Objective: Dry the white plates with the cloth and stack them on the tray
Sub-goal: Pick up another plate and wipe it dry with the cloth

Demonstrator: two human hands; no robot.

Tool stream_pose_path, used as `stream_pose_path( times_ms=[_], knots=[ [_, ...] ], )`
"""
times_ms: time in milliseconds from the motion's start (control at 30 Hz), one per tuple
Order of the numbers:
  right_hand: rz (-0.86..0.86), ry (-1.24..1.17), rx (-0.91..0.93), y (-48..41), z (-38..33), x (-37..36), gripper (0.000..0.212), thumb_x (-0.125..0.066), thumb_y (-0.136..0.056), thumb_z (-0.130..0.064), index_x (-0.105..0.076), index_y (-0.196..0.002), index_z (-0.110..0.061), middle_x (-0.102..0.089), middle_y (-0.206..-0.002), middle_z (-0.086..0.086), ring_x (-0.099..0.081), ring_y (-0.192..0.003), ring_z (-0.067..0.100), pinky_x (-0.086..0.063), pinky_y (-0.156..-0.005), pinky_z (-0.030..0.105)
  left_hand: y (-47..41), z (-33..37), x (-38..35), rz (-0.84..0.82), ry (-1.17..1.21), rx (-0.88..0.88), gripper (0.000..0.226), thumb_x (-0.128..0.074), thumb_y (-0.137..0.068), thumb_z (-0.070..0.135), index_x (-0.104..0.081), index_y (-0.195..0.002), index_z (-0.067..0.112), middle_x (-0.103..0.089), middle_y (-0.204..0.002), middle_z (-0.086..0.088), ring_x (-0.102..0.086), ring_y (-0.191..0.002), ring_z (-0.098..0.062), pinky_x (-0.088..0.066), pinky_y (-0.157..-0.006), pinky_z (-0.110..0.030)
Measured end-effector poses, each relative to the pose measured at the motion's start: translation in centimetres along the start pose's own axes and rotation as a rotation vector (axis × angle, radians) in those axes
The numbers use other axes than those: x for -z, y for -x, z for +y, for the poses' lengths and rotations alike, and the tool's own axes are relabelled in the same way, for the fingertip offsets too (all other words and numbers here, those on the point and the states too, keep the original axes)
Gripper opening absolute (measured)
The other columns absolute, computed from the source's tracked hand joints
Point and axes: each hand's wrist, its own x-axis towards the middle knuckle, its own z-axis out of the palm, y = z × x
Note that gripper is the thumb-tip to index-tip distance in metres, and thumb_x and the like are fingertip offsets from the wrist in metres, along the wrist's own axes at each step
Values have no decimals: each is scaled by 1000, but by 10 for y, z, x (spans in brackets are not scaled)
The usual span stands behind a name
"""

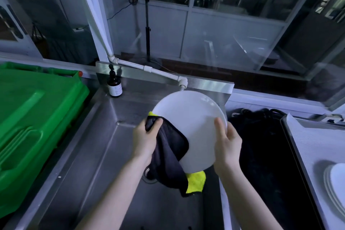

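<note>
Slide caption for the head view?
The left hand holds the cloth against a white plate over the sink; right hand grips its rim.

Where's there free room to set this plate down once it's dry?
The tray is bare between its left rim and the stacked plates. The sink floor is open left of the left hand, up to the sloped wall. Crowded: a black heap fills the gap between sink and tray, and the bottle takes the sink's back corner.
</note>
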Motion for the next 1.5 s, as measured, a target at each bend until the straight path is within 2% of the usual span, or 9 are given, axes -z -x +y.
stream_pose_path(
  times_ms=[167,333,400,533,633,933,1233,1367,1500],
  knots=[
    [-425,237,115,-29,-29,25,15,-76,-86,-26,-71,-98,-18,-75,-82,-1,-68,-74,14,-52,-63,27,-14,11,16,-119,-176,-206,20,-73,-87,20,-60,-74,12,-61,-66,6,-53,-68,-9,-41,-63,-25],
    [-693,707,339,-40,-40,9,42,-73,-85,-47,-71,-90,-5,-61,-68,-2,-52,-65,4,-43,-62,29,-20,29,10,-412,-562,-506,53,-75,-71,46,-43,-66,3,-35,-60,-2,-28,-61,-11,-24,-56,-30],
    [-654,641,334,-38,-36,5,65,-68,-82,-58,-64,-87,7,-51,-66,3,-44,-63,9,-35,-57,30,-19,29,12,-459,-525,-486,56,-66,-67,54,-52,-72,1,-45,-61,-8,-35,-63,-12,-27,-59,-31],
    [-352,399,236,-38,-28,7,45,-72,-89,-36,-58,-61,-5,-44,-55,-4,-38,-52,9,-29,-50,26,-11,12,17,-237,-211,-233,6,-73,-87,21,-67,-85,21,-70,-77,9,-59,-76,0,-43,-71,-18],
    [-197,197,76,-29,-18,6,47,-68,-93,-34,-51,-54,-15,-42,-53,-10,-38,-52,8,-30,-52,25,-10,6,15,-107,-60,-102,13,-70,-90,17,-63,-79,20,-67,-73,12,-62,-78,-6,-47,-74,-23],
    [-598,604,332,-28,-35,0,47,-71,-90,-33,-55,-67,4,-38,-60,1,-34,-56,11,-24,-53,31,-16,35,17,-519,-594,-427,11,-79,-81,19,-71,-89,18,-72,-83,3,-60,-74,3,-39,-68,-15],
    [110,-121,-67,-3,-9,-22,43,-66,-91,-38,-58,-84,4,-51,-71,3,-46,-68,15,-38,-64,32,-2,-4,-5,184,58,106,29,-70,-87,37,-66,-83,8,-67,-79,-4,-63,-78,-20,-49,-74,-34],
    [-197,47,46,-8,-14,1,11,-68,-93,-29,-66,-101,-21,-71,-88,-2,-64,-78,16,-51,-66,32,-9,5,9,78,16,-4,25,-71,-89,27,-63,-81,5,-65,-74,-3,-59,-74,-16,-47,-67,-29],
    [-531,417,204,-40,-43,17,17,-73,-88,-33,-73,-99,-20,-74,-87,-5,-68,-80,12,-53,-70,29,-14,22,16,-205,-358,-343,35,-77,-79,33,-56,-66,9,-50,-59,-5,-39,-61,-10,-30,-56,-26]
  ],
)
